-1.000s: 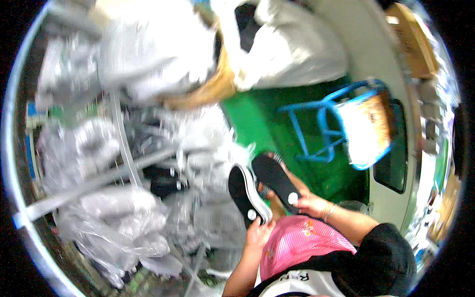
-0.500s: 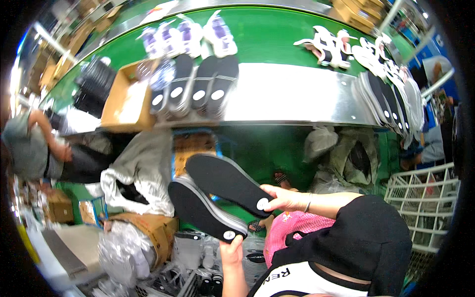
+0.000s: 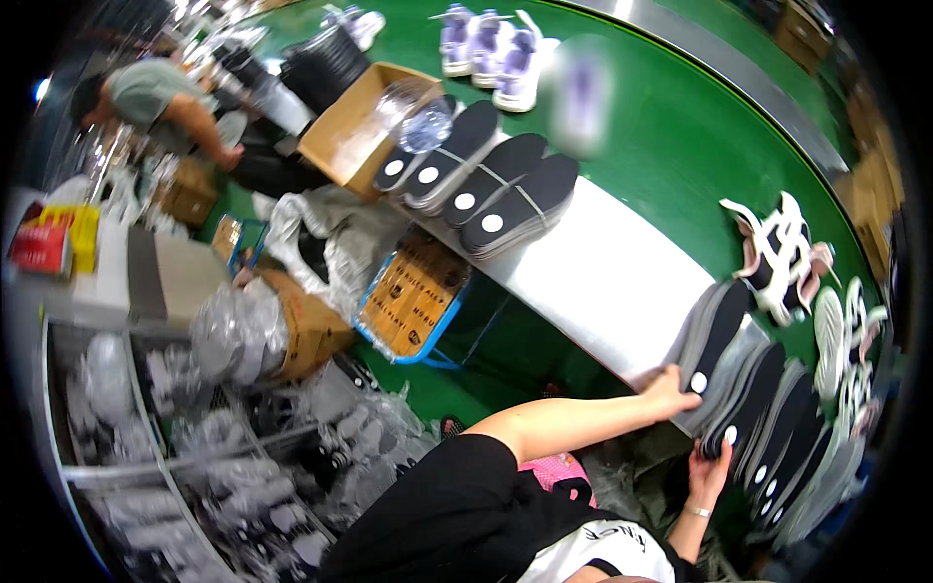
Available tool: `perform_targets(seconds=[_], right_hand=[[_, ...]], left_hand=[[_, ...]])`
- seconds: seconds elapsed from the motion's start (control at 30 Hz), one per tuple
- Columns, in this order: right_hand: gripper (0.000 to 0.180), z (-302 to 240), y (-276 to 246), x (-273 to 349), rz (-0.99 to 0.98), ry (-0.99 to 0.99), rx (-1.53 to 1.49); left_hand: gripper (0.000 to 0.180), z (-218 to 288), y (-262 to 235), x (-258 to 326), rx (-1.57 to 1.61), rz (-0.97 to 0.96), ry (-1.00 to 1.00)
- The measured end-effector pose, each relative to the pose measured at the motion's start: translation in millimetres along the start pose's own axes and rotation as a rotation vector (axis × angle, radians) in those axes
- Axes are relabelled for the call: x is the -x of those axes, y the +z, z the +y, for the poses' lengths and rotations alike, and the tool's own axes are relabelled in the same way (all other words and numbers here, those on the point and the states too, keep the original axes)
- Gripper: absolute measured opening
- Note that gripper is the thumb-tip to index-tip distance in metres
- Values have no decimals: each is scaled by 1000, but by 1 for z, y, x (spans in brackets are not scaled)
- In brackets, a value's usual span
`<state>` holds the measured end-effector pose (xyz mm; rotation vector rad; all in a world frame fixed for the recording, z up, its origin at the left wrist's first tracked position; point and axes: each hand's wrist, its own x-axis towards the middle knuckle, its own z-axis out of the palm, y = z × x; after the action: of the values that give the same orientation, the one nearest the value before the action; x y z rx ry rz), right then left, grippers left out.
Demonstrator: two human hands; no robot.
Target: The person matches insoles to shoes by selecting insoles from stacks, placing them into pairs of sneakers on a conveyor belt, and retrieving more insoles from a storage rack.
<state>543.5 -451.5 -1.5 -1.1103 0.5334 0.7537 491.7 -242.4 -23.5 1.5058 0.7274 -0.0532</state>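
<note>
My left hand (image 3: 669, 394) has its fingers closed at the heel end of a stack of black and grey shoe insoles (image 3: 720, 328). That stack lies over the right part of a metal ledge, its upper sole black with a white round mark. Just beside it, my right hand (image 3: 710, 470) grips the heel end of another insole stack (image 3: 757, 387), thumb near its white mark. More insoles (image 3: 795, 442) lean in a row further right, close to my right hand. The undersides of both held stacks are hidden.
Along the ledge (image 3: 622, 253) to the left lie banded insoles (image 3: 520, 206) and an open cardboard box (image 3: 340, 126). White-purple shoes (image 3: 520, 66) and black-white uppers (image 3: 777, 255) sit on the green conveyor (image 3: 661, 126). A blue-framed stool (image 3: 412, 296) stands below; another person (image 3: 165, 107) is at far left.
The view has turned. My hands, which held insoles in front of the ledge, have moved right and brought them to the ledge beside the row of other insoles.
</note>
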Motion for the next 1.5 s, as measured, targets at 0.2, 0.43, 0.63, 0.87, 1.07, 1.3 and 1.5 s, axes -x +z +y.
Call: perform_targets(seconds=[0.2, 0.43, 0.63, 0.87, 1.07, 1.3, 1.5], right_hand=[[37, -2, -7, -12, 109, -73, 121], [65, 9, -21, 19, 532, -56, 596], [32, 121, -21, 48, 100, 386, 1101], [21, 354, 146, 86, -537, 620, 1498], [20, 612, 162, 58, -1429, 474, 1862], [28, 866, 131, 88, -1921, 402, 1684], [44, 920, 96, 15, -2034, -306, 2614]], left_hand=[[72, 6, 17, 7, 18, -307, -152], [60, -18, -47, 56, 113, -578, -82], [30, -175, -177, 156, 480, -341, -329], [14, -488, -256, 313, 537, 973, -625], [23, -629, -272, 382, 709, 1021, -844], [24, -776, -212, 389, 977, 1272, -814], [16, -772, -230, 381, 756, 1407, -1248]])
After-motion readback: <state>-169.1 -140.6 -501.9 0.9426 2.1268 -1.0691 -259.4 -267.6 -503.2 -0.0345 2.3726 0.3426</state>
